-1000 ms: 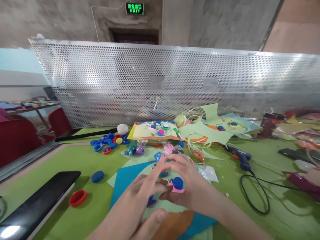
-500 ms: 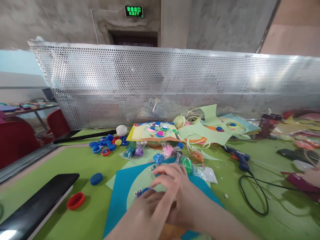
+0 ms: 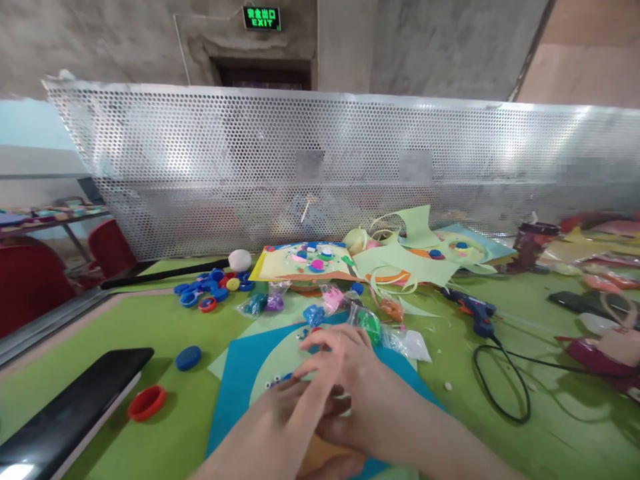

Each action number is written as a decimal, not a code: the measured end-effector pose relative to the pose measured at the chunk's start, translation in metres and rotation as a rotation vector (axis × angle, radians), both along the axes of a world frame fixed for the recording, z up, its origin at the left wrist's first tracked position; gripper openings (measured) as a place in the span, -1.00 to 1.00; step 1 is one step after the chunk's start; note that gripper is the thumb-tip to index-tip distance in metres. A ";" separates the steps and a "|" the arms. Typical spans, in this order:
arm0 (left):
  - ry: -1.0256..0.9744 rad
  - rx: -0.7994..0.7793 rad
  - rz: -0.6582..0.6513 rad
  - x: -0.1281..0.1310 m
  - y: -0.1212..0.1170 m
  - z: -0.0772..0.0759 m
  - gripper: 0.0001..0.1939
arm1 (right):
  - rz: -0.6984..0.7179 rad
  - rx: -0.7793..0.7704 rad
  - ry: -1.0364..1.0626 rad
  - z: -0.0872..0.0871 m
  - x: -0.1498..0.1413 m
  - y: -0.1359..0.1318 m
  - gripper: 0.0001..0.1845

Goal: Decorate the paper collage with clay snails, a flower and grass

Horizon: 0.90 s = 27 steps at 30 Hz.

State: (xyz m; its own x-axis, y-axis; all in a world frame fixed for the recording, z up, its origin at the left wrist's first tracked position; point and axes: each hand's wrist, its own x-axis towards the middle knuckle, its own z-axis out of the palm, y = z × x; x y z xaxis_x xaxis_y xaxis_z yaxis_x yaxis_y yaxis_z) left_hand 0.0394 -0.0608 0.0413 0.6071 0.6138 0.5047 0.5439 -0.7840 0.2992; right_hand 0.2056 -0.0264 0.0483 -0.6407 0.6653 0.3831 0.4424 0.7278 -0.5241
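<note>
My left hand (image 3: 280,417) and my right hand (image 3: 357,373) meet above a blue sheet (image 3: 235,373) with a pale green round piece (image 3: 267,363) on it. The fingers of both are bent and closed together; whatever sits between them is hidden. Just beyond my left hand, a small blue figure with googly eyes (image 3: 278,381) rests on the pale green piece. Another small figure with googly eyes (image 3: 303,333) shows by my right fingertips. Below my hands, an orange patch (image 3: 325,453) on the sheet is partly covered.
Bagged coloured clay (image 3: 370,327) lies behind the sheet. Blue bottle caps (image 3: 189,358), a red ring (image 3: 147,403) and a black phone-like slab (image 3: 75,407) are on the left. A glue gun (image 3: 475,310) with its cord lies right. Paper scraps (image 3: 415,263) and a perforated metal panel (image 3: 225,167) stand behind.
The view has shifted slightly. My hands stay together over the sheet, with the fingers a little rearranged, and more of the orange patch shows beneath them.
</note>
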 end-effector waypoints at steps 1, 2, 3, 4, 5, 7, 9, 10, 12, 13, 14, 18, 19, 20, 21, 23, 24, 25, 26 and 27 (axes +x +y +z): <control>-0.036 -0.011 0.017 -0.001 0.001 0.000 -0.28 | -0.008 -0.016 0.006 0.001 0.001 0.001 -0.67; -0.065 -0.036 0.044 -0.003 0.001 0.000 -0.29 | -0.021 -0.039 0.011 0.003 0.003 0.002 -0.64; -0.081 -0.074 0.066 -0.005 0.001 0.000 -0.28 | -0.030 -0.060 0.014 0.004 0.005 0.003 -0.61; -0.084 -0.116 0.071 -0.006 0.001 -0.001 -0.27 | -0.033 -0.075 0.019 0.005 0.005 0.003 -0.60; -0.079 -0.155 0.061 -0.006 0.001 -0.003 -0.25 | -0.029 -0.082 0.028 0.006 0.006 0.003 -0.60; -0.049 -0.229 0.011 -0.005 0.001 -0.006 -0.20 | 0.000 -0.076 0.039 0.005 0.004 0.001 -0.63; -0.012 -0.273 -0.031 -0.003 0.001 -0.009 -0.14 | 0.033 -0.067 0.040 0.004 0.002 0.000 -0.66; -0.016 -0.270 -0.040 -0.003 0.001 -0.009 -0.13 | 0.038 -0.074 0.040 0.003 0.002 0.000 -0.66; -0.057 -0.223 -0.033 -0.003 0.001 -0.005 -0.19 | 0.030 -0.099 0.038 0.004 0.003 0.000 -0.61; -0.074 -0.190 -0.015 -0.003 0.000 -0.003 -0.22 | 0.018 -0.113 0.039 0.004 0.004 0.001 -0.58; -0.073 -0.155 0.003 -0.002 0.000 0.000 -0.25 | 0.008 -0.118 0.040 0.004 0.005 0.001 -0.55; 0.141 0.067 0.040 0.006 -0.007 0.005 -0.38 | 0.057 -0.063 -0.006 -0.001 0.001 0.001 -0.51; 0.186 0.129 0.034 0.009 -0.008 0.006 -0.41 | 0.076 -0.055 -0.026 -0.002 0.000 0.001 -0.50; 0.205 0.162 0.029 0.011 -0.010 0.006 -0.43 | 0.085 -0.050 -0.037 -0.003 -0.001 0.001 -0.50; 0.198 0.176 0.039 0.012 -0.010 0.007 -0.43 | 0.077 -0.051 -0.039 -0.004 -0.002 0.001 -0.50; 0.134 0.167 0.078 0.012 -0.010 0.008 -0.41 | 0.020 -0.054 -0.018 -0.002 -0.001 0.001 -0.54; 0.093 0.178 0.095 0.011 -0.009 0.008 -0.40 | -0.005 -0.050 -0.006 -0.001 -0.001 0.001 -0.56; 0.067 0.190 0.102 0.010 -0.007 0.007 -0.40 | -0.015 -0.043 0.001 0.000 -0.001 0.001 -0.56; 0.052 0.206 0.085 0.010 -0.006 0.005 -0.40 | -0.009 -0.034 -0.001 0.001 0.000 0.000 -0.56; 0.044 0.213 0.049 0.009 -0.004 0.003 -0.39 | 0.003 -0.023 -0.013 0.001 -0.001 0.000 -0.57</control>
State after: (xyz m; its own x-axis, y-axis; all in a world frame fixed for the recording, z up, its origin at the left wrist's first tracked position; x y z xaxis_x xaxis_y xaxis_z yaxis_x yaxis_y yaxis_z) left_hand 0.0489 -0.0647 0.0442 0.6033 0.5258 0.5996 0.5920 -0.7991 0.1051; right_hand 0.2050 -0.0268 0.0490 -0.6475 0.6722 0.3590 0.4474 0.7167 -0.5350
